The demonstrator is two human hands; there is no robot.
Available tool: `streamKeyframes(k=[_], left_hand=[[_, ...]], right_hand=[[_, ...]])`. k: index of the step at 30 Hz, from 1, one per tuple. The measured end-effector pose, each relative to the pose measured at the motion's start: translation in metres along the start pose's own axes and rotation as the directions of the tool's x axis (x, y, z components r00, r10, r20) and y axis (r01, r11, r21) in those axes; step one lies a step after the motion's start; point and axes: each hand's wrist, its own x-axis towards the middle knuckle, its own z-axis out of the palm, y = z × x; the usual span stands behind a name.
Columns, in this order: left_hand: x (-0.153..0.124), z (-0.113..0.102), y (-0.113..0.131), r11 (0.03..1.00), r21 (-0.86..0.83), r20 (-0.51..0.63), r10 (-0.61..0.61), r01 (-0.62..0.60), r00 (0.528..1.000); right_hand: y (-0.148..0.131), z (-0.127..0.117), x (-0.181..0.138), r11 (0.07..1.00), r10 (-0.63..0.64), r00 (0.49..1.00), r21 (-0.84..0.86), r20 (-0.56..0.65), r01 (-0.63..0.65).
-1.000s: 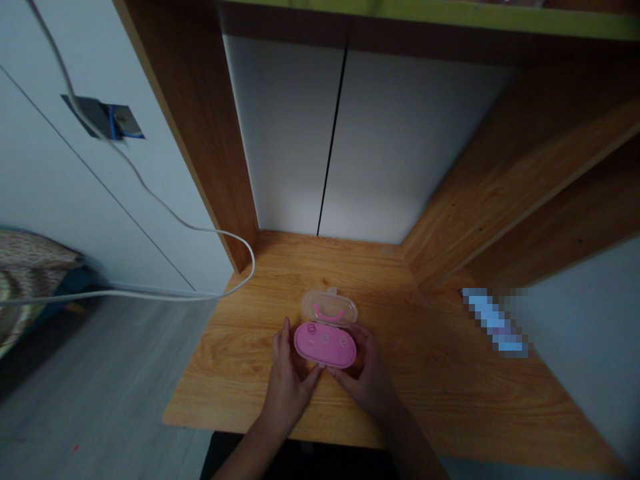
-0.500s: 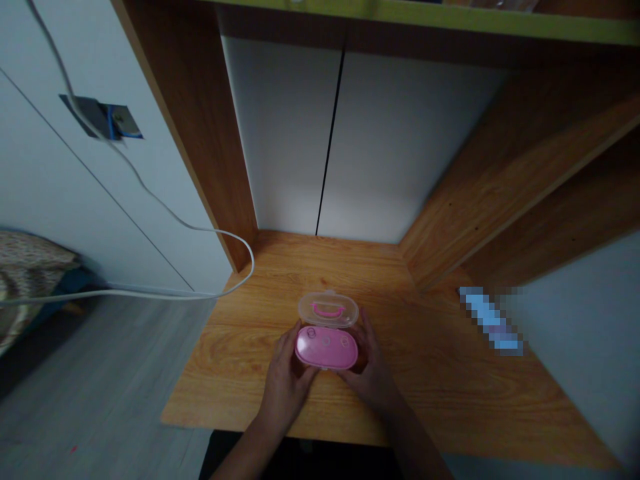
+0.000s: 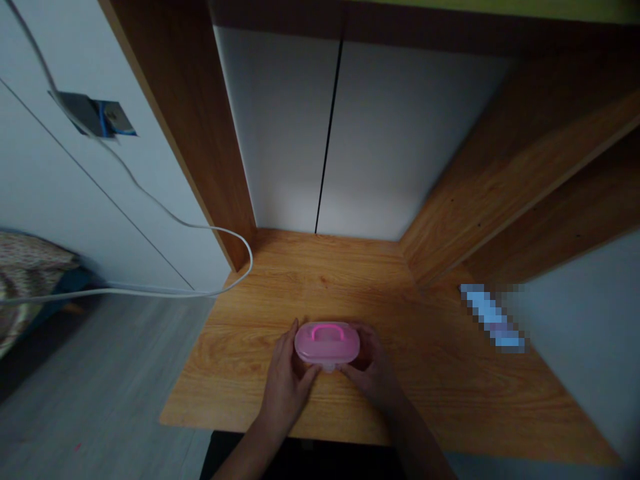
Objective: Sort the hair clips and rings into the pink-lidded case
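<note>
A small oval pink box point(image 3: 327, 351) stands on the wooden desk, with its clear lid point(image 3: 320, 331) lying over the top. The lid carries a bright pink carrying handle point(image 3: 328, 327). My left hand point(image 3: 289, 373) curves round the box's left end, thumb at the front edge near the clear latch point(image 3: 328, 367). Round the right end my right hand point(image 3: 373, 370) is closed, its thumb also at the front by the latch. Some of the right fingers are hidden in shadow behind the box.
The wooden desk point(image 3: 240, 380) has side panels and a white back panel point(image 3: 370, 147). A white cable point(image 3: 175, 293) loops across its left edge. At the right lies a pixelated bluish object point(image 3: 493, 317). Patterned fabric point(image 3: 30, 270) shows at the far left.
The clear lid, which stood open behind the pink box, has swung forward and down onto it. Both hands stay at the box's ends, and the view has tilted slightly.
</note>
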Motion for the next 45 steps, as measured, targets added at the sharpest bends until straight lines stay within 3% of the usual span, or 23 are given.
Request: streamKeyframes(k=[3,7,13,24,31,45], left_hand=[[-0.001,0.001,-0.001,0.999,-0.025,-0.012,-0.037,0.037,0.999],[0.001,-0.001,0.003,1.0,-0.004,0.001,0.01,-0.01,1.0],[0.005,-0.004,0.009,0.997,-0.006,0.0,0.072,-0.072,0.997],[0.006,-0.005,0.021,0.987,-0.141,0.028,0.087,-0.082,0.996],[0.003,0.0,0.013,0.976,-0.218,0.028,-0.003,0.009,1.0],[0.003,-0.005,0.009,0.993,-0.026,0.047,0.117,-0.116,0.992]], right_hand=[[0.004,-0.001,-0.001,1.0,-0.01,1.0,-0.018,0.006,0.01],[0.004,-0.003,0.0,0.997,-0.014,0.999,-0.074,0.04,0.017],[-0.001,-0.004,0.001,0.945,-0.191,0.978,-0.256,0.082,0.205],[0.012,-0.004,-0.002,0.948,-0.165,0.98,-0.258,0.109,0.189],[0.003,-0.002,-0.002,0.929,-0.2,0.972,-0.292,0.126,0.229],[-0.002,-0.002,0.0,0.915,-0.155,0.977,-0.353,0.144,0.197]])
